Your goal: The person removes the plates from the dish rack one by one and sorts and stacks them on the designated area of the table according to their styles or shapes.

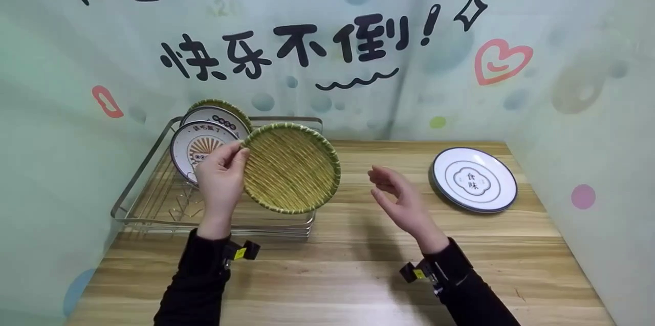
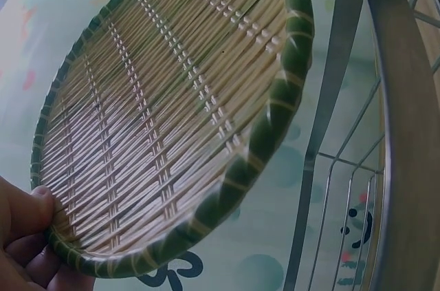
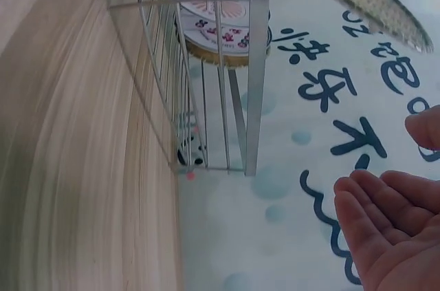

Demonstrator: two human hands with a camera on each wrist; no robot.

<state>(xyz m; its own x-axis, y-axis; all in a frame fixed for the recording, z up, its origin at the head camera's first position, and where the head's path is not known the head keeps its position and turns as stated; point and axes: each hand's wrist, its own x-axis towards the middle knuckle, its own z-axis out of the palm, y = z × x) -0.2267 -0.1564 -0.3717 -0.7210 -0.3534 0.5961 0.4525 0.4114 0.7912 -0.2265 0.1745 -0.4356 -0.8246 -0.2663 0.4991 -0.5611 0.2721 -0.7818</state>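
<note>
My left hand (image 1: pixel 221 182) pinches the left edge of a round woven bamboo tray (image 1: pixel 291 168) and holds it raised over the wire rack. In the left wrist view the thumb and fingers grip the green-bound rim of the bamboo tray (image 2: pixel 165 119). My right hand (image 1: pixel 404 203) is in the air to the right of the tray, holding nothing, its fingers loosely extended. The right wrist view shows the palm of this right hand (image 3: pixel 392 229) with the thumb apart from the fingers.
A metal wire rack (image 1: pixel 153 172) on the wooden table (image 1: pixel 348 285) holds a patterned plate (image 1: pixel 187 144), another plate (image 1: pixel 207 113) and a woven tray (image 1: pixel 225 104) behind it, all upright. Stacked white plates (image 1: pixel 501 182) with dark rims lie at the right. A printed curtain (image 1: pixel 358 106) hangs behind.
</note>
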